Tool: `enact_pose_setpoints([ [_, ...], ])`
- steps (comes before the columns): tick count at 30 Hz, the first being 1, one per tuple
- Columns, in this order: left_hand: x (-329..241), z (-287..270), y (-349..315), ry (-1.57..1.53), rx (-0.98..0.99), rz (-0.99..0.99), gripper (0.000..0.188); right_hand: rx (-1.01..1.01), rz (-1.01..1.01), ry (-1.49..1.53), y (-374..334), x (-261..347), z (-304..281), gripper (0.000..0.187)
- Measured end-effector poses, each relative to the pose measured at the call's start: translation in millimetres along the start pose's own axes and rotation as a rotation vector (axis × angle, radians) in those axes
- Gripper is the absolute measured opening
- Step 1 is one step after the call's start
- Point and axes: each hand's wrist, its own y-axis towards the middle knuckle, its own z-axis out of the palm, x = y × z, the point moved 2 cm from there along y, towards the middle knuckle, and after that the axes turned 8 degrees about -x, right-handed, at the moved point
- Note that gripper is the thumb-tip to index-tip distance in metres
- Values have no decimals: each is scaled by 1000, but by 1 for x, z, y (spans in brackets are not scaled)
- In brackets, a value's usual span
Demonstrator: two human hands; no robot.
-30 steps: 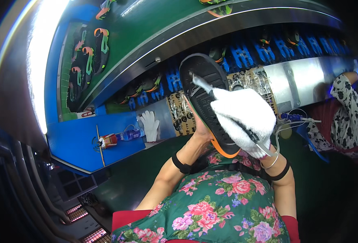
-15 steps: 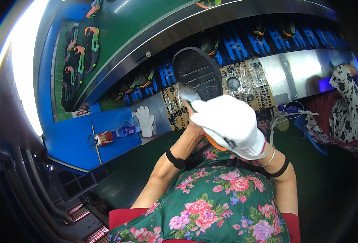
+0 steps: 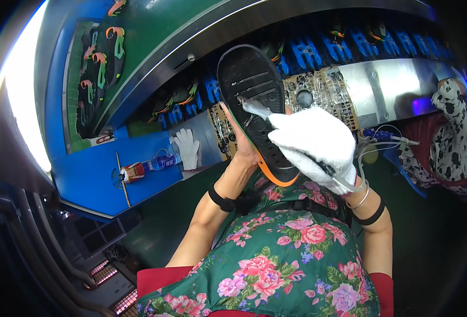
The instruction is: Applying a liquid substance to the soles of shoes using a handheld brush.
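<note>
A black shoe sole (image 3: 250, 76) with a raised rim and an orange heel edge lies tilted in front of me, its inner side facing up. My left hand (image 3: 243, 143), bare, is closed around the sole's left edge from below, with part of its fingers hidden underneath. In a white knitted glove, my right hand (image 3: 315, 142) grips a brush (image 3: 255, 109). The pale bristles touch the inside of the sole around its middle, where wet-looking streaks show. Most of the brush's handle is hidden by the glove.
Beyond the sole runs a rack with blue holders (image 3: 306, 53) and shoe parts. At left, a blue shelf (image 3: 93, 185) carries a stick, a small red container (image 3: 133, 172), a blue bottle (image 3: 164, 161) and a white glove (image 3: 187, 148). Another person's patterned sleeve (image 3: 449, 105) shows at right.
The brush has moved from the sole's left edge onto its middle. The sole has shifted a little up and left, and my right hand has moved right, uncovering the heel.
</note>
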Motion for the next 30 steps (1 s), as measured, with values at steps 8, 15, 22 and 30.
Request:
enact_pose_setpoints([
  [8, -6, 4, -3, 24, 91, -56, 124, -9, 96, 53, -20, 6, 19, 35],
  [15, -12, 6, 0, 54, 113, 3, 123, 38, -84, -19, -18, 18, 15, 34],
  [22, -21, 24, 4, 125, 156, 96, 121, 8, -58, -47, -23, 18, 11, 35],
  [30, -32, 13, 13, 114, 245, 144, 120, -63, 25, 18, -21, 8, 0, 32],
])
